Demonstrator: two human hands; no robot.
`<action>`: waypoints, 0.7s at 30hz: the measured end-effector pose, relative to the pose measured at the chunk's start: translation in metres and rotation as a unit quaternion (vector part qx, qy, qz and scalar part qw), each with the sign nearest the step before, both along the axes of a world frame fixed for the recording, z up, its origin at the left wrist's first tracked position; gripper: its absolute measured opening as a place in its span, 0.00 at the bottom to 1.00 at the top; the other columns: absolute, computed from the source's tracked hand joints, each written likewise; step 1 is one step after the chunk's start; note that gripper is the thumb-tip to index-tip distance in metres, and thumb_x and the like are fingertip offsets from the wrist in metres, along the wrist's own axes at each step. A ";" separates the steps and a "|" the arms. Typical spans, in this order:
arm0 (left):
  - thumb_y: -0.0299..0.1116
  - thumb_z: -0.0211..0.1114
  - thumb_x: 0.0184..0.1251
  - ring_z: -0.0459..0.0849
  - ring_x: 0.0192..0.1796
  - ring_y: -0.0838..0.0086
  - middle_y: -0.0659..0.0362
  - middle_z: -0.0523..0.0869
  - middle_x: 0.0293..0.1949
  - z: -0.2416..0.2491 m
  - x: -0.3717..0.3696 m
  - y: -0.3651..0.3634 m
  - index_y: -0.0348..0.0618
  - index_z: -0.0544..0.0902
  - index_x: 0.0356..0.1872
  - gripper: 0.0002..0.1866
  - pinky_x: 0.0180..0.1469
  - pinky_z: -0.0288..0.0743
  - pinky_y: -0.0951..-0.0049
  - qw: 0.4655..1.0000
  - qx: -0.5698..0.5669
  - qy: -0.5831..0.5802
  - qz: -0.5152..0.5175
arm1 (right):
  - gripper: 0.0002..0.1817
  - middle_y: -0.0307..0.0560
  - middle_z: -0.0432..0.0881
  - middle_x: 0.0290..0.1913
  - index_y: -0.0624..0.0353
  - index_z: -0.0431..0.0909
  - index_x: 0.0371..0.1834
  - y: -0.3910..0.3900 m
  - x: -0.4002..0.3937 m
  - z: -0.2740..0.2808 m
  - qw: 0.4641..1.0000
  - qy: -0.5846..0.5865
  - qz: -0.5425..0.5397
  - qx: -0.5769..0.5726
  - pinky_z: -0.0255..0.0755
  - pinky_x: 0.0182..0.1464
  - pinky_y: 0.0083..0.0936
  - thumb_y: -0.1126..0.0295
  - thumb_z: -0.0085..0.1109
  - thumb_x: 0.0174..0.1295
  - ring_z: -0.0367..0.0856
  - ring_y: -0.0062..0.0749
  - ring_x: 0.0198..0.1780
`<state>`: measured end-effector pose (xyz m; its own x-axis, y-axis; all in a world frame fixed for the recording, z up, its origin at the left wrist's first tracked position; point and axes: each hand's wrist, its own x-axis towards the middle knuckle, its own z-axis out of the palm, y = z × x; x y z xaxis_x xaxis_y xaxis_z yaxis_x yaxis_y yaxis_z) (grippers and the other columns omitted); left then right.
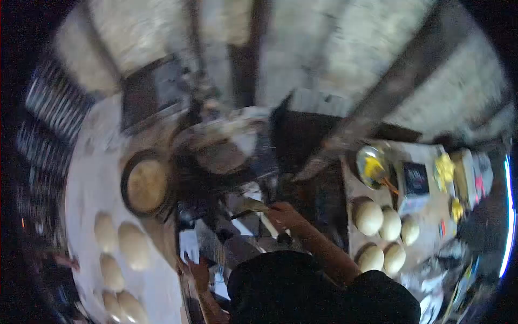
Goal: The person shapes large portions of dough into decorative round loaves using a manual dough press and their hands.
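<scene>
My right hand (285, 217) is stretched out in front of me, its fingers closed at a pale tan, flat piece (256, 205) that blur keeps me from naming. Lower left, my left hand (197, 274) is by the edge of the pale table (164, 286), fingers apart and nothing visible in them. On that table lie several smooth dough balls (134, 247). Beyond them sits a dark round pan (127, 201) with a flat golden-brown round (147, 184) inside.
On the right-hand table (350, 186) are more dough balls (368, 217), a metal bowl (360, 162) with yellow contents and an orange-handled utensil (389, 186), and a black-and-white box (415, 179). A dark wooden beam (372, 102) slants across. Another person's hand (69, 262) shows far left.
</scene>
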<state>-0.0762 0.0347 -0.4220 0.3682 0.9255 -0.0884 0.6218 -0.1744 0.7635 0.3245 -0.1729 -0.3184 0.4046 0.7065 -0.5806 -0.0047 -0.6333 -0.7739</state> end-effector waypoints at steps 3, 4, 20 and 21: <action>0.56 0.65 0.66 0.61 0.73 0.35 0.34 0.66 0.70 -0.039 0.010 -0.040 0.31 0.66 0.70 0.42 0.71 0.56 0.37 0.961 -0.091 0.256 -0.042 | 0.17 0.47 0.85 0.44 0.67 0.78 0.57 -0.228 0.067 -0.187 0.877 -0.293 -0.212 0.315 0.78 0.40 0.40 0.67 0.54 0.72 0.83 0.41 0.39; 0.56 0.65 0.66 0.60 0.72 0.34 0.34 0.66 0.70 -0.058 0.024 -0.049 0.32 0.67 0.69 0.41 0.70 0.57 0.36 0.932 -0.143 0.328 -0.062 | 0.19 0.53 0.85 0.47 0.64 0.77 0.60 -0.290 0.098 -0.222 0.927 -0.289 -0.233 -0.053 0.78 0.43 0.40 0.67 0.54 0.69 0.84 0.46 0.43; 0.38 0.58 0.76 0.83 0.57 0.52 0.42 0.84 0.55 0.076 0.146 -0.006 0.34 0.77 0.59 0.20 0.62 0.75 0.60 0.892 -0.195 0.002 -0.407 | 0.19 0.47 0.85 0.43 0.59 0.79 0.54 -0.085 -0.056 -0.172 0.943 0.239 -0.180 0.149 0.79 0.43 0.41 0.58 0.59 0.66 0.85 0.42 0.41; 0.39 0.57 0.76 0.83 0.57 0.51 0.42 0.84 0.55 0.086 0.139 -0.006 0.34 0.79 0.58 0.19 0.61 0.75 0.59 0.901 -0.198 0.011 -0.385 | 0.19 0.47 0.85 0.43 0.59 0.78 0.54 -0.068 -0.064 -0.161 0.938 0.288 -0.140 0.131 0.79 0.43 0.40 0.57 0.59 0.67 0.85 0.42 0.41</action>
<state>0.0624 0.0292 -0.3364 0.8816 0.2913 -0.3714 0.4492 -0.2765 0.8496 0.2606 -0.2410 -0.4798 0.2694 0.7682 -0.5808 -0.6075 -0.3324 -0.7214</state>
